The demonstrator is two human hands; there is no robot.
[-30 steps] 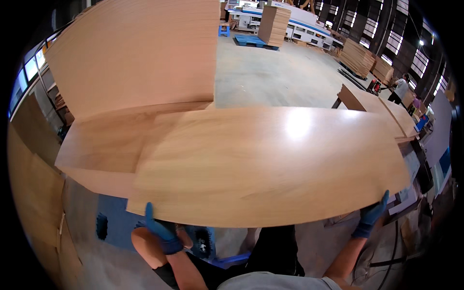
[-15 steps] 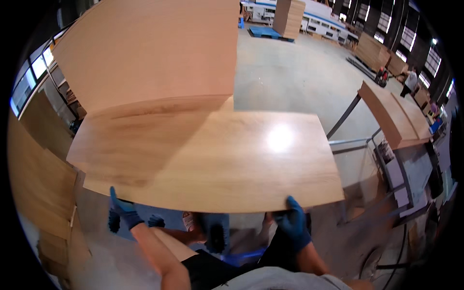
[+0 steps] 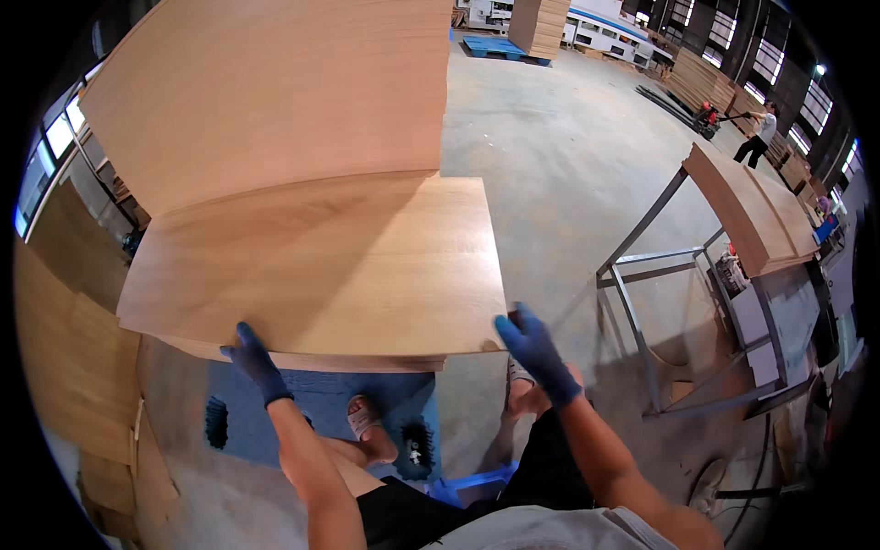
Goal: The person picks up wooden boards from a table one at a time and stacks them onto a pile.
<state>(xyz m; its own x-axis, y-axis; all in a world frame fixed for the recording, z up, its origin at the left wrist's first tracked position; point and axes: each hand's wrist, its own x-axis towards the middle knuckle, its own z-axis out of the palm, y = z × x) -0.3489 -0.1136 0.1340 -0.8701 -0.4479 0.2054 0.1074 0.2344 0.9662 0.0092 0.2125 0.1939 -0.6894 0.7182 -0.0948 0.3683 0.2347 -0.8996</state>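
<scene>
A wide wood-grain board [image 3: 321, 266] lies on top of a stack of similar boards, its right end jutting past the stack below. My left hand [image 3: 257, 365], in a blue glove, grips the board's front edge, thumb over the top and the other fingers partly hidden. At the front right corner, my gloved right hand [image 3: 539, 356] rests against the board's end with its fingers apart. A much taller stack of boards [image 3: 284, 92] rises directly behind.
The stack stands on a blue plastic pallet [image 3: 321, 390]. To the right, a metal frame [image 3: 632, 321] stands beside curved stacked panels [image 3: 742, 206]. More boards [image 3: 73, 357] lean at the left. Far right, a person [image 3: 761, 128] handles a red pallet jack [image 3: 706, 119].
The board has shifted left and now overhangs the stack less on the right. My right hand has moved from its front edge to the right corner; my left hand has moved slightly right.
</scene>
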